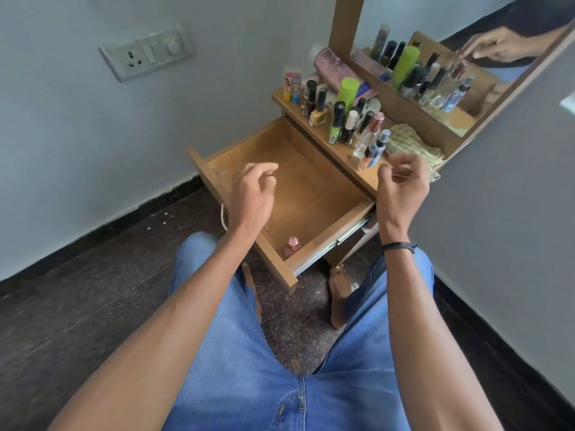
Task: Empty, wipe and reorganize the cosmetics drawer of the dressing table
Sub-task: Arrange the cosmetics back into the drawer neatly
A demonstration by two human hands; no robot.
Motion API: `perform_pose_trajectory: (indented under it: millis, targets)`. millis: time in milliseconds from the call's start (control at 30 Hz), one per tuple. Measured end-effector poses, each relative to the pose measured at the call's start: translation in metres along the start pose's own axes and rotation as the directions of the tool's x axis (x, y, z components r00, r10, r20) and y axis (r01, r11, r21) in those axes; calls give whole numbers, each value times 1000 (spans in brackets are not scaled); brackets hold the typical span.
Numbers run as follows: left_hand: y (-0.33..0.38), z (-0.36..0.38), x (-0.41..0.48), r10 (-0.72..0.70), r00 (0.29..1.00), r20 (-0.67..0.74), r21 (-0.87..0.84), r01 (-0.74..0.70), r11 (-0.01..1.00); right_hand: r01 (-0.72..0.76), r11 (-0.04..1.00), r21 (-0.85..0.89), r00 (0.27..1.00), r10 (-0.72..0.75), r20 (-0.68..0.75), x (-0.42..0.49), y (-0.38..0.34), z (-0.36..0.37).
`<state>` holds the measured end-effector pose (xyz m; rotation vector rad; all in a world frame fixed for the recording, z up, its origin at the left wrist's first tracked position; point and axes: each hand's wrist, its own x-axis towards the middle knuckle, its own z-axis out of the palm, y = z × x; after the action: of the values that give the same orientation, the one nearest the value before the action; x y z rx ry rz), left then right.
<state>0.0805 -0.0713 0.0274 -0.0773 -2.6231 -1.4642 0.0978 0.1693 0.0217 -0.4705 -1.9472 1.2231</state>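
Left hand (252, 194) held slack, empty, over drawer (311, 194), pink bottle (292, 245) left at its 6 o'clock corner; right hand (401, 185) curled, grasp undetermined, beside crowded worktop bottles (370, 141) at 1 o'clock, which could be toppled if brushed.

The right hand (403, 178) is smeared by motion, its fingers curled in towards the palm, and whether they pinch anything (a thin pale line shows by the fingertips) cannot be told. It covers the near end of the folded cloth (407, 141) on the shelf. The left hand (253, 191) hides part of the drawer (311, 194) floor and front wall; a small pinkish thing (266, 227) peeks out beside its wrist, too covered to name. The pink bottle (292, 245) in the drawer's corner is blurred, its label unreadable, as are the labels of the nail polish bottles (320, 107). The mirror (435, 73) runs off the top and right edges.
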Motion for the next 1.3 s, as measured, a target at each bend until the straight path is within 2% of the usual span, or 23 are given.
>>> perform_pose_trajectory:
  millis: [67, 167, 300, 500, 633, 733, 900, 1033, 1167, 1300]
  targets:
    - [21, 20, 9, 42, 996, 82, -37, -39, 999, -80, 997, 9, 997, 80, 18, 12, 4, -2]
    - [50, 54, 20, 93, 979, 183, -83, -79, 993, -186, 983, 0, 973, 184, 142, 25, 8, 2]
    - [71, 92, 28, 52, 964, 260, -122, -21, 992, -192, 981, -37, 940, 195, 280, 30, 13, 6]
    - [78, 122, 31, 17, 975, 220, -82, 1, 997, -123, 975, -187, 926, 181, 332, 30, 20, 4]
    - [79, 124, 33, 27, 980, 199, -61, -15, 998, -115, 976, -182, 941, 166, 295, 26, 20, 2]
    - [80, 123, 32, 43, 980, 192, -41, -35, 999, -120, 981, -154, 942, 162, 295, 24, 21, 0]
    - [77, 114, 27, 72, 977, 202, -52, -63, 997, -168, 986, -21, 911, 163, 378, 25, 19, -9]
    - [65, 86, 24, 130, 962, 240, -78, -114, 990, -101, 994, 39, 891, 72, 449, 13, 5, -12]
    - [38, 43, 30, 166, 944, 284, -27, -165, 986, -28, 997, 67, 824, -15, 566, -10, -11, 6]
    - [1, -1, 37, 112, 961, 253, 111, -144, 983, -44, 999, -20, 719, 46, 693, -34, -13, 33]
